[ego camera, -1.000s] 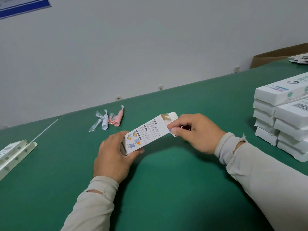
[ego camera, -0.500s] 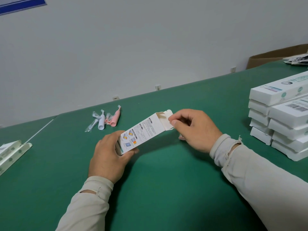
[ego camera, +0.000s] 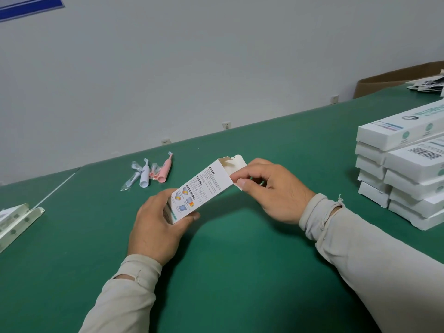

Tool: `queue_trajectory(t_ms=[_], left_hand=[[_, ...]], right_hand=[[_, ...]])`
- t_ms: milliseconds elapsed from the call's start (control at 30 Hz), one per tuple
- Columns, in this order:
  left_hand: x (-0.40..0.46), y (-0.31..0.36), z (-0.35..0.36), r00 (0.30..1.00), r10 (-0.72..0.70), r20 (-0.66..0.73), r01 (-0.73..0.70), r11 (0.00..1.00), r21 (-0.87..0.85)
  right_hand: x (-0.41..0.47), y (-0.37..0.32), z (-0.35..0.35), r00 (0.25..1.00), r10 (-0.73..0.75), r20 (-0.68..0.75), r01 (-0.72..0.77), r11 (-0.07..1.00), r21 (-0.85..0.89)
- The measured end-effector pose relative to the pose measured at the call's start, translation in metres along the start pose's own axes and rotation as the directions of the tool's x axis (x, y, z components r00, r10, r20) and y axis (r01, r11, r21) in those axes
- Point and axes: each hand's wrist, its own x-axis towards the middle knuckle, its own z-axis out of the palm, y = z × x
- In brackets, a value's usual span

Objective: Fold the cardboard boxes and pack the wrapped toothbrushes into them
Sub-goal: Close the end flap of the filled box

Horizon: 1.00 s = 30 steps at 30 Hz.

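1. the left hand (ego camera: pixel 156 227) grips the near end of a white printed toothbrush box (ego camera: pixel 200 188), thumb on its lower edge and fingers curled behind it, held just above the green table (ego camera: pixel 240 272).
2. the right hand (ego camera: pixel 269 191) pinches a flap at the box's far, open end between thumb and forefinger; the other flaps stand up.
3. wrapped toothbrushes (ego camera: pixel 153 173), one pink and one white among them, lie on the table beyond the left hand, well apart from the box.
4. a stack of closed white boxes (ego camera: pixel 406 169) sits to the right of the right hand.
5. flat unfolded boxes (ego camera: pixel 16 219) lie far left of the left hand.
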Motion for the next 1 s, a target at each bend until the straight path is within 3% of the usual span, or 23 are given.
queue_trajectory(t_ms=[133, 233, 300, 367, 500, 633, 733, 867, 1000], left_hand=[[0.001, 0.0, 0.0, 1.0, 0.003, -0.009, -0.003, 0.999, 0.035], [0.005, -0.003, -0.002, 0.998, -0.017, -0.062, 0.022, 0.997, 0.08], [0.006, -0.007, -0.005, 0.993, -0.047, -0.111, 0.058, 0.993, 0.099], [0.006, -0.008, -0.006, 0.988, -0.072, -0.136, 0.085, 0.992, 0.097], [0.005, -0.006, -0.003, 0.988, -0.086, -0.13, 0.097, 0.992, 0.084], [0.006, -0.006, -0.002, 0.987, -0.093, -0.127, 0.105, 0.99, 0.092], [0.005, -0.005, -0.002, 0.987, -0.08, -0.137, 0.094, 0.991, 0.098], [0.005, -0.005, -0.002, 0.989, -0.082, -0.127, 0.096, 0.989, 0.109], [0.004, -0.004, -0.002, 0.988, -0.083, -0.132, 0.098, 0.989, 0.112]], right_hand=[[0.002, 0.004, 0.001, 1.0, 0.018, 0.023, -0.018, 1.0, 0.015], [0.008, 0.009, -0.01, 0.966, 0.157, -0.205, -0.107, 0.966, 0.237], [0.013, 0.021, -0.024, 0.897, 0.178, -0.404, -0.135, 0.982, 0.132], [0.014, 0.035, -0.037, 0.865, 0.197, -0.461, -0.238, 0.971, -0.03], [0.012, 0.047, -0.043, 0.891, 0.348, -0.293, -0.419, 0.877, -0.233], [0.01, 0.03, -0.045, 0.916, 0.362, -0.172, -0.397, 0.763, -0.509], [0.007, 0.018, -0.042, 0.919, 0.378, -0.117, -0.364, 0.693, -0.622], [0.005, 0.014, -0.031, 0.887, 0.461, 0.038, -0.338, 0.701, -0.629], [0.001, 0.011, -0.02, 0.896, 0.415, 0.159, -0.25, 0.766, -0.593]])
